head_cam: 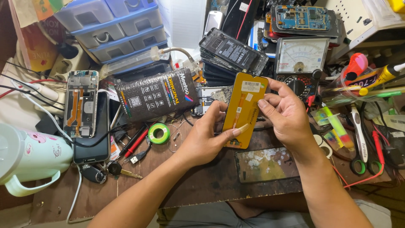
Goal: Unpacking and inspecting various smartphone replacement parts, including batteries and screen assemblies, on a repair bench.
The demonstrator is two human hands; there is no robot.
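Glass panel (266,164) of a phone lies nearest to me on the brown table (202,185), dark and reflecting, just below my hands. Above it I hold the yellow screen part (245,110) upright with its back side toward me. My left hand (206,137) grips it at the lower left edge, the thumb lying across the bottom of it. My right hand (287,112) pinches the upper right edge between thumb and fingers, the index tip pressing on the yellow face.

I judge that I am at the step of inspecting this part, or peeling its yellow film; which one, I cannot tell. The next move, I think, needs a firm hold by the left hand and a fine pinch by the right one, with care for the thin ribbon in the middle.

To the left lie a green tape roll (159,133), an opened phone (81,103) and a black package (157,95). Farther back stand a meter with a needle (301,57) and a stack of dark phone frames (232,52). Scissors (358,143) lie on the right
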